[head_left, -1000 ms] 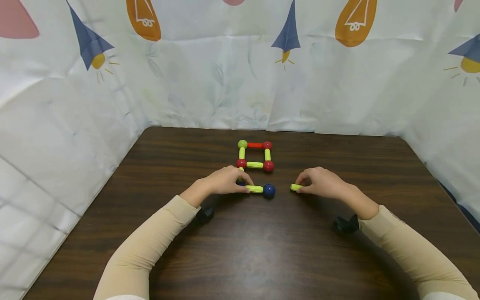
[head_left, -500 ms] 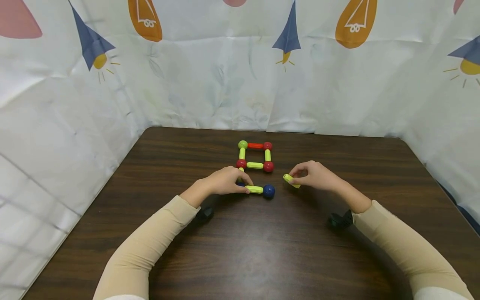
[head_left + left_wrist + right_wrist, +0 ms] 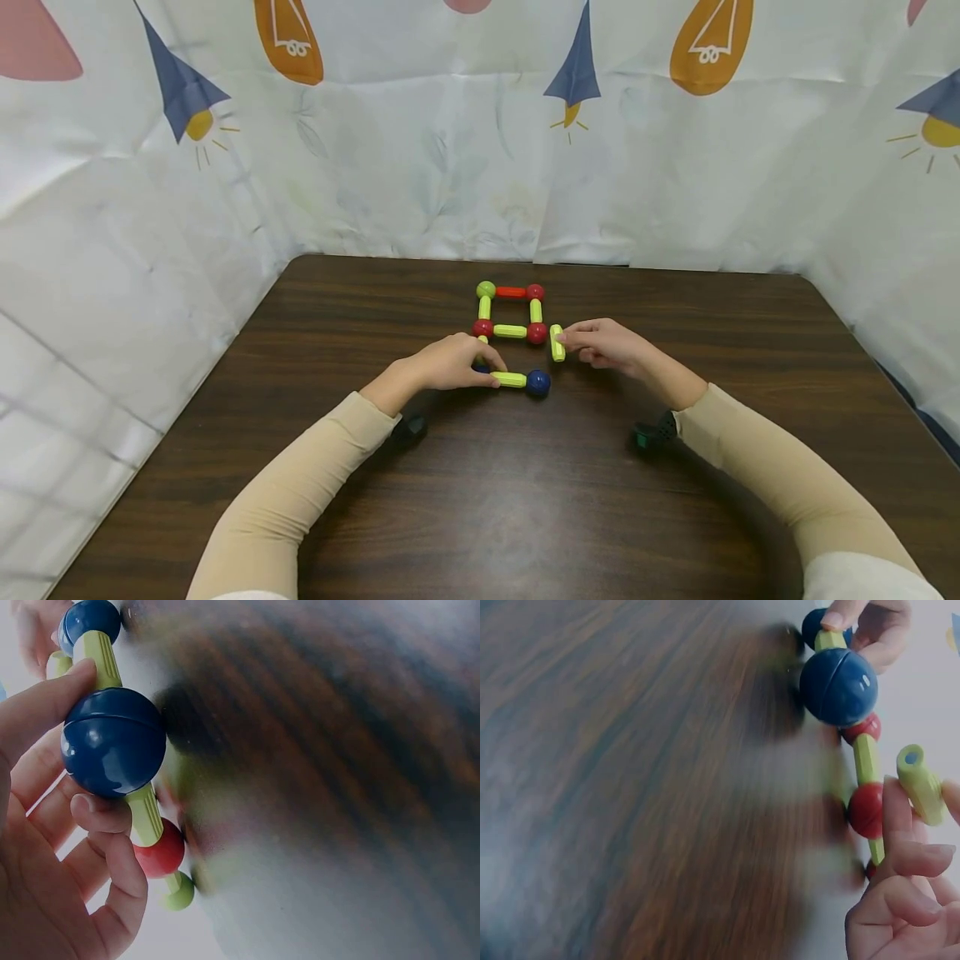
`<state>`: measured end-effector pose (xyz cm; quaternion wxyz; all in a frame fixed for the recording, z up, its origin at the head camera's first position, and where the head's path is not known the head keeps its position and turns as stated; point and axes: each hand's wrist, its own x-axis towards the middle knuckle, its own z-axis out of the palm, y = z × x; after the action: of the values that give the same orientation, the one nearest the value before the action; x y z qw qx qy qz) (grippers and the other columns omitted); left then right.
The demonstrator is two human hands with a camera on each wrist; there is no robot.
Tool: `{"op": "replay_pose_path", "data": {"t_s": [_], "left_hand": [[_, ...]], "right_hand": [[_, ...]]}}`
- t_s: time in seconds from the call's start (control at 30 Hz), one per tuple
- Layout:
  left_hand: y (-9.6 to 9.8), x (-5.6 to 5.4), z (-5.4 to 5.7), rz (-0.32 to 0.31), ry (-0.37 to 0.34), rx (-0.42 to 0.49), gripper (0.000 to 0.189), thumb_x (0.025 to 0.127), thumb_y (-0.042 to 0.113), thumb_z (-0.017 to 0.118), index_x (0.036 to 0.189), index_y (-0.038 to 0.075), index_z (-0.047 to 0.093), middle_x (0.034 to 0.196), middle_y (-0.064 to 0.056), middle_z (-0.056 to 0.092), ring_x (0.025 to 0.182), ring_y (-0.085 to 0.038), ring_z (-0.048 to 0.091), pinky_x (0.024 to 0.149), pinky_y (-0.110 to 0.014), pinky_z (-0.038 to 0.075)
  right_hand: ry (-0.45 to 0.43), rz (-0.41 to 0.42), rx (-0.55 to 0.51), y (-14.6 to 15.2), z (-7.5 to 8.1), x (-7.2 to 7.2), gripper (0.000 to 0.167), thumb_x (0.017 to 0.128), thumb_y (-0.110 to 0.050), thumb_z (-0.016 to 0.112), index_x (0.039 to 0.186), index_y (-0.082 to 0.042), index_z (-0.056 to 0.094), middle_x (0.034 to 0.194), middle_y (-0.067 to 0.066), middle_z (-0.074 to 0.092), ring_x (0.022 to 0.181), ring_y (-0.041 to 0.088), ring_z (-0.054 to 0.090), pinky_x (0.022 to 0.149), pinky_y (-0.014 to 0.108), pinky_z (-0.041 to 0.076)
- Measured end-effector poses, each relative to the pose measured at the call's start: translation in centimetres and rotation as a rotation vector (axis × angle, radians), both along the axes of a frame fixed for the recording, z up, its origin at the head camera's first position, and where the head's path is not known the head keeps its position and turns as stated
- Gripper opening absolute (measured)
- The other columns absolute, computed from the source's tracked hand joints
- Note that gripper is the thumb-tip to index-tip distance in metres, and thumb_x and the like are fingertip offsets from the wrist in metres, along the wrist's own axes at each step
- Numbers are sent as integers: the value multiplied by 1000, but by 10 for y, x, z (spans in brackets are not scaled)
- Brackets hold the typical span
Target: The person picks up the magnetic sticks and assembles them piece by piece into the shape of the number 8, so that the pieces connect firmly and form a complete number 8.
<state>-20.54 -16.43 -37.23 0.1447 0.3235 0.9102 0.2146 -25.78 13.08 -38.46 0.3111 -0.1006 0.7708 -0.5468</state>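
A frame of magnetic sticks and balls lies on the table. Its far square has a green ball (image 3: 486, 290), a red stick (image 3: 512, 292), yellow-green sticks and red balls (image 3: 536, 333). My left hand (image 3: 450, 362) grips the near left corner, its fingers and thumb about a blue ball (image 3: 116, 746) and the sticks joined to it. From that corner a yellow-green stick (image 3: 512, 379) runs right to a second blue ball (image 3: 537, 382). Right of the frame, my right hand (image 3: 611, 343) pinches a loose yellow-green magnetic stick (image 3: 557, 342), pointing roughly front to back between the red and blue balls.
The dark wood table (image 3: 495, 500) stretches toward me and to both sides. Behind it hangs a white patterned cloth (image 3: 450, 167). Black wrist cameras sit under the left wrist and under the right wrist, the right camera (image 3: 652, 435) close above the tabletop.
My right hand has moved left and a little away from me, turning the magnetic stick from crosswise to roughly front-to-back beside the frame. The left hand has stayed in place.
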Motion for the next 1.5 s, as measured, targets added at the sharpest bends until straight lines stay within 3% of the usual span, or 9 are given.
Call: {"op": "replay_pose_path", "data": {"t_s": [0.1,0.27,0.67,1.0,1.5], "left_hand": [[0,1,0,2,-2,0,22,96,27,75,115,17,79,110,6,72,99,-10,63,91,-33,51],[0,1,1,5,-4,-4,22,96,27,75,115,17,79,109,6,72,99,-10,62,91,-33,51],[-1,1,1,5,-8,3,21,96,26,75,114,16,79,107,7,72,96,-11,62,90,-32,51],[-1,1,-1,-9,-9,14,21,96,26,75,114,16,79,108,7,73,98,-10,63,91,-33,51],[1,1,0,-11,4,14,21,96,26,75,114,16,80,106,8,73,97,-10,63,90,-33,51]], "right_hand": [[-56,-21,-23,-5,1,0,42,104,-28,61,132,4,58,107,7,63,61,8,38,54,21,28],[-97,-16,-33,-11,-1,0,41,104,-26,61,132,4,57,100,3,65,61,9,38,55,21,29],[-104,25,20,-26,-7,1,35,103,-24,65,122,5,66,92,4,71,54,8,41,53,20,33],[-109,48,48,-31,-4,1,37,102,-20,65,126,8,66,88,6,72,52,5,41,51,17,33],[-112,10,53,-29,-6,0,35,102,-20,66,125,7,67,85,5,74,52,5,44,50,16,33]]}}
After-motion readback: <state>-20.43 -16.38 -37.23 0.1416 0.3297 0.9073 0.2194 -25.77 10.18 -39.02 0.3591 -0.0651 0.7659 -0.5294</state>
